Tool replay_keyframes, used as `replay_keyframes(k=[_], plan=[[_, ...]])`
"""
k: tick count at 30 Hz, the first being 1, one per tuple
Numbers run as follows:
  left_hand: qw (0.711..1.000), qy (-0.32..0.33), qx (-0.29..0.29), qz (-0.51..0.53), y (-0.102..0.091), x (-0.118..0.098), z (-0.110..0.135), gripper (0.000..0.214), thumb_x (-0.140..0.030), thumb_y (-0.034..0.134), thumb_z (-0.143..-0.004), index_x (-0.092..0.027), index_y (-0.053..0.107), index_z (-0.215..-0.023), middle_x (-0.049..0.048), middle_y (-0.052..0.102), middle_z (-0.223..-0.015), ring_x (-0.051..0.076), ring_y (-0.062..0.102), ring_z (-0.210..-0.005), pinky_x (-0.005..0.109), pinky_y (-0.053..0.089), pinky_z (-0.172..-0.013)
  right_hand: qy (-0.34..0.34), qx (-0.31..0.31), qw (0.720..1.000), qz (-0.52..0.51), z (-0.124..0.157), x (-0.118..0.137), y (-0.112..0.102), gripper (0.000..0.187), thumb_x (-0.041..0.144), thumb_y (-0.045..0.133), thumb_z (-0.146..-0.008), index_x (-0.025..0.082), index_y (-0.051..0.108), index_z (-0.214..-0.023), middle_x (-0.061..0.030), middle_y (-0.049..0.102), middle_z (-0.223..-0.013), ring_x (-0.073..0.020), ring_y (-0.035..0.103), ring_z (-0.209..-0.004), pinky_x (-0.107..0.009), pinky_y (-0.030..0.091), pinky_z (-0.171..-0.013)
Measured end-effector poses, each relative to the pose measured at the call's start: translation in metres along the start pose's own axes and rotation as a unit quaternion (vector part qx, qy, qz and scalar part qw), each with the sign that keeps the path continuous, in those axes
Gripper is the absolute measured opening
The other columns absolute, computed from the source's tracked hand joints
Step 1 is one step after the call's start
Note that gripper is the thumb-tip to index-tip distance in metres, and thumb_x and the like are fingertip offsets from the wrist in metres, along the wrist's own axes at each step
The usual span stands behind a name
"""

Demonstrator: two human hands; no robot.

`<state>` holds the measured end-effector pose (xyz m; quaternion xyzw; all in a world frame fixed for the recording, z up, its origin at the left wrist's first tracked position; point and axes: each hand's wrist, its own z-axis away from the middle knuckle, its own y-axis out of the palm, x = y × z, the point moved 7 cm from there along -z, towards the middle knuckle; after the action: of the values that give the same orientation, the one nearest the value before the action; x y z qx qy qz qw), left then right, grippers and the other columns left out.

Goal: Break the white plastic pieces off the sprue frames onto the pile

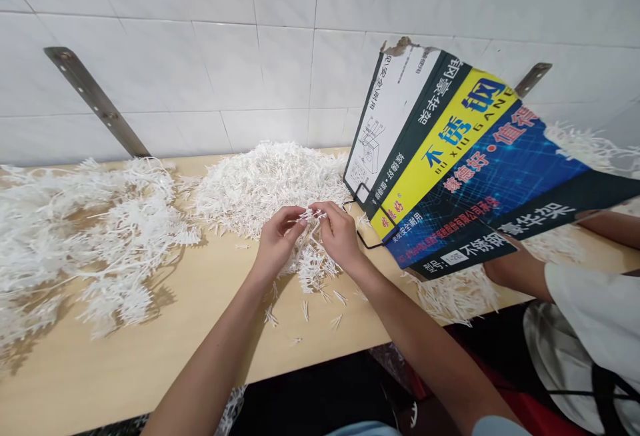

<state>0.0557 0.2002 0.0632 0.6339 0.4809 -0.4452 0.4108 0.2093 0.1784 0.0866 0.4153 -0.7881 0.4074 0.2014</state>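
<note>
Close together in front of the pile, my left hand (278, 236) and my right hand (341, 235) both pinch a white plastic strand (315, 215) with small thin prongs on it. Its lower part hangs down between my hands, over small white pieces (313, 269) on the table. Behind my fingers lies a broad pile of short white plastic pieces (270, 183). Off to the left spreads a tangled heap of long branched white strands (120, 249). Several loose V-shaped pieces (305, 311) are scattered nearer to the table's front edge.
The pale wooden table (200, 343) runs along a tiled wall (280, 69) with a metal bracket (97, 103). A printed cardboard sheet (450, 156) stands at the right, held by a black wire stand (373, 244). Beyond it, another person's arm (520, 269) is partly hidden.
</note>
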Motion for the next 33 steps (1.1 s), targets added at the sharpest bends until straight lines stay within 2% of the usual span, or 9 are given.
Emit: replay_keyframes(k=[3,6,10,14,18,21,24,28,33], plan=[[0.999,-0.036,0.009,0.025,0.008,0.008,0.002,0.031,-0.044,0.078,-0.087,-0.023,0.074,-0.109,0.0059,0.073,-0.109,0.021,0.067,-0.098,0.03,0.052,-0.086,0.003,0.007,1.0,0.01,0.001,-0.001,0.004,0.031,0.017,0.041,-0.1,0.023,0.067,-0.117,-0.0088,0.074,-0.113,-0.0254,0.067,-0.106,-0.035,0.048,-0.093],[0.994,-0.074,0.019,0.081,0.015,0.018,0.003,0.04,-0.057,0.068,-0.092,-0.022,0.074,-0.111,0.007,0.072,-0.114,0.019,0.065,-0.096,0.028,0.053,-0.082,0.035,0.011,0.999,0.0,0.004,-0.007,0.009,0.028,0.026,0.041,-0.105,0.024,0.064,-0.121,-0.0075,0.075,-0.109,-0.0244,0.069,-0.094,-0.033,0.049,-0.086],[0.978,-0.121,0.002,0.168,0.018,0.029,0.004,0.052,-0.068,0.07,-0.086,-0.017,0.074,-0.097,0.0047,0.067,-0.091,0.015,0.061,-0.079,0.027,0.054,-0.072,0.061,0.004,0.998,0.026,0.007,-0.01,0.013,0.027,0.031,0.041,-0.107,0.024,0.063,-0.121,-0.0075,0.075,-0.102,-0.0237,0.068,-0.081,-0.031,0.045,-0.076],[0.983,-0.114,-0.041,0.136,0.013,0.027,0.005,0.05,-0.067,0.074,-0.084,-0.017,0.069,-0.082,-0.0017,0.054,-0.068,0.012,0.053,-0.063,0.025,0.051,-0.061,0.066,0.013,0.996,0.054,0.01,-0.006,0.016,0.025,0.036,0.042,-0.108,0.024,0.064,-0.113,-0.0052,0.072,-0.083,-0.023,0.065,-0.072,-0.03,0.041,-0.07],[0.982,-0.132,-0.058,0.119,0.014,0.025,0.01,0.059,-0.073,0.064,-0.088,-0.017,0.062,-0.068,-0.0021,0.05,-0.055,0.01,0.045,-0.047,0.024,0.035,-0.045,0.013,0.009,0.999,0.045,0.013,0.005,0.018,0.023,0.034,0.045,-0.107,0.023,0.065,-0.107,-0.0057,0.071,-0.08,-0.022,0.063,-0.071,-0.03,0.041,-0.072],[0.976,-0.17,-0.049,0.126,0.017,0.028,0.014,0.063,-0.076,0.062,-0.087,-0.018,0.059,-0.064,-0.0011,0.051,-0.05,0.01,0.043,-0.04,0.025,0.03,-0.041,-0.051,0.008,0.997,0.053,0.016,0.015,0.02,0.024,0.035,0.046,-0.108,0.022,0.065,-0.1,-0.0063,0.069,-0.076,-0.0213,0.062,-0.07,-0.031,0.042,-0.071],[0.974,-0.185,-0.073,0.112,0.016,0.029,0.018,0.065,-0.078,0.061,-0.086,-0.02,0.052,-0.059,-0.0032,0.043,-0.045,0.01,0.038,-0.037,0.024,0.025,-0.039,-0.071,-0.006,0.995,0.075,0.018,0.021,0.021,0.032,0.04,0.046,-0.108,0.022,0.06,-0.086,-0.0066,0.065,-0.073,-0.0207,0.059,-0.068,-0.031,0.04,-0.069],[0.978,-0.148,-0.135,0.064,0.008,0.02,0.021,0.066,-0.076,0.061,-0.087,-0.023,0.036,-0.057,-0.0071,0.028,-0.048,0.008,0.028,-0.042,0.024,0.023,-0.042,0.008,-0.019,0.998,0.055,0.018,0.019,0.021,0.042,0.048,0.04,-0.108,0.022,0.056,-0.08,-0.0067,0.064,-0.072,-0.0208,0.058,-0.068,-0.032,0.04,-0.067],[0.984,-0.057,-0.169,-0.014,-0.001,0.002,0.021,0.065,-0.068,0.061,-0.092,-0.023,0.028,-0.058,-0.0057,0.026,-0.054,0.009,0.026,-0.051,0.026,0.022,-0.048,0.133,0.086,0.986,-0.061,0.022,0.008,0.041,0.057,0.062,0.04,-0.104,0.022,0.049,-0.064,0.0004,0.049,-0.051,-0.0168,0.05,-0.054,-0.031,0.035,-0.06]])
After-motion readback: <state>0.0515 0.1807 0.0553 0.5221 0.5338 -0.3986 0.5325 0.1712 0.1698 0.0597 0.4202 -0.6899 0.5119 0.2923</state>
